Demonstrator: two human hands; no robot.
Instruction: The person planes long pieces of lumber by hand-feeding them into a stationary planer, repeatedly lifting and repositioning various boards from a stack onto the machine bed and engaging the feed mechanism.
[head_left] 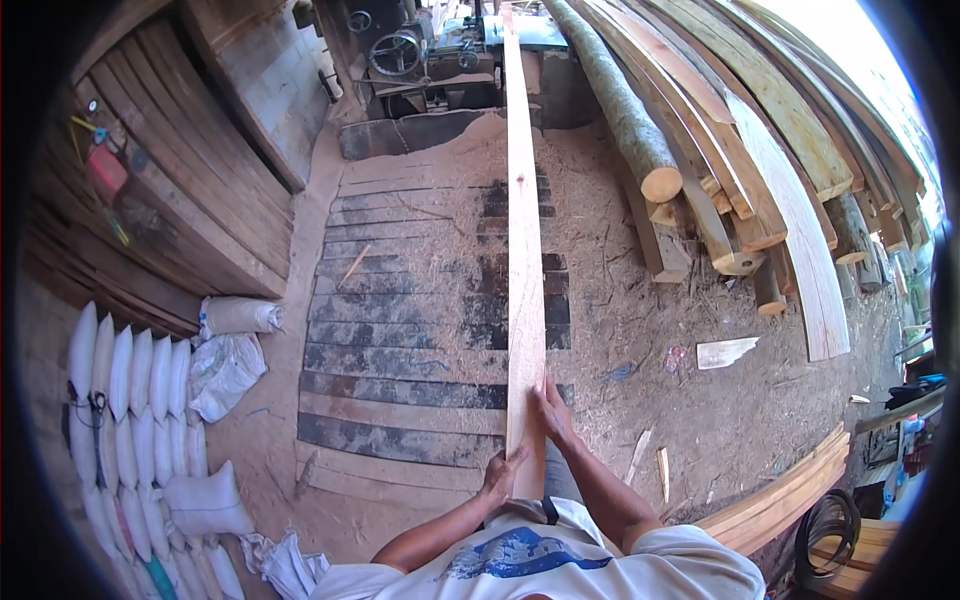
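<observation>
A long, pale wooden plank (522, 250) runs straight away from my body to a machine (400, 55) with handwheels at the far end. My left hand (502, 476) grips the plank's left edge close to my waist. A little farther along, my right hand (553, 412) holds its right edge, fingers partly hidden under the wood. Between the two hands the plank's near end tapers down toward my shirt. Its far end reaches the machine's bed, where the contact is too small to make out.
Sawdust covers the slatted wooden floor (390, 330) beneath the plank. On the right lie a round log (630, 120) and stacked boards (780, 90). White sacks (140, 370) are piled at the left. Cut lumber (785, 490) and a black coil (832, 530) sit near right.
</observation>
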